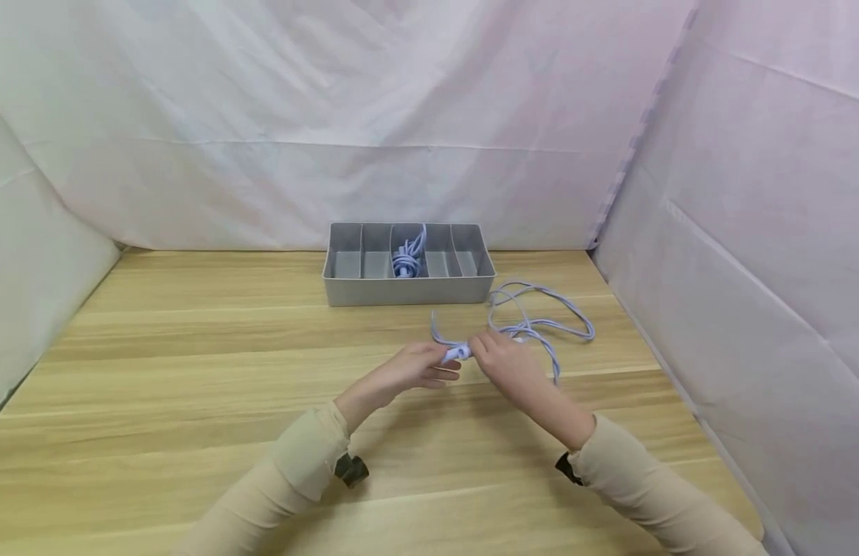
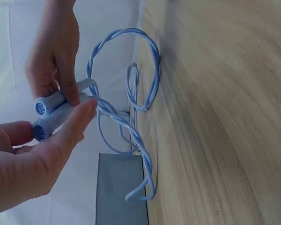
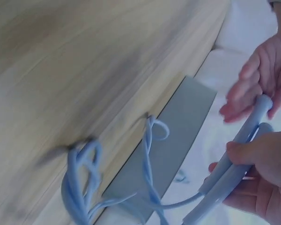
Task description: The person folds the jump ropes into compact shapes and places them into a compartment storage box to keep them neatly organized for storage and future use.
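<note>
A light blue jump rope (image 1: 570,334) trails over the wooden table, its cord twisted into loose loops. Its two handles (image 2: 58,117) lie side by side between the hands, just above the table. My right hand (image 1: 507,361) grips both of them, thumb on top and fingers beneath, as the right wrist view shows. Facing it, my left hand (image 1: 414,366) pinches the end of one handle (image 3: 255,115) between thumb and fingers, its other fingers stretched out. Some cord hangs in a twisted strand (image 2: 126,124) beyond the handles.
Behind the hands stands a grey divided tray (image 1: 410,292) with several compartments. A second blue jump rope (image 1: 406,262), wound into a bundle, sits in its middle one. White cloth (image 1: 318,185) encloses the table (image 1: 193,371) at the back and sides.
</note>
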The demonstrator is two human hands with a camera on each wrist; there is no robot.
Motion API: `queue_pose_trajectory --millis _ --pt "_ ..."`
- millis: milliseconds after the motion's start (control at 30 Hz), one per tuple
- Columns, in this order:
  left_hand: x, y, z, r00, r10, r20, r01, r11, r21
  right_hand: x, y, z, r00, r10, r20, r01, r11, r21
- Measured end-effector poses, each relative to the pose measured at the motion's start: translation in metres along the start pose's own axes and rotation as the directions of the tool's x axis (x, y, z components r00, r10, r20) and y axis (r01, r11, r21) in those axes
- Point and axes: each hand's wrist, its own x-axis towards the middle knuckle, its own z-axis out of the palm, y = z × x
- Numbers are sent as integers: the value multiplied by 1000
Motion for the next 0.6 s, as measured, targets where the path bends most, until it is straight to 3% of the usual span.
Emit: queue_pose_trajectory --millis 133,400,533,600 --pt "-3 -2 -4 999 18 41 -16 999 -48 6 -13 0 1000 -26 -6 25 998 -59" --pt "-13 -5 -16 996 41 75 -40 999 -6 16 -34 2 996 -89 -23 88 995 -41" --pt "-20 -3 -24 995 -1 97 -13 990 141 18 -41 2 990 -138 -44 134 988 -82" --pt "-24 -1 -26 994 0 106 -29 961 274 19 -45 3 985 -165 -45 160 982 -96"
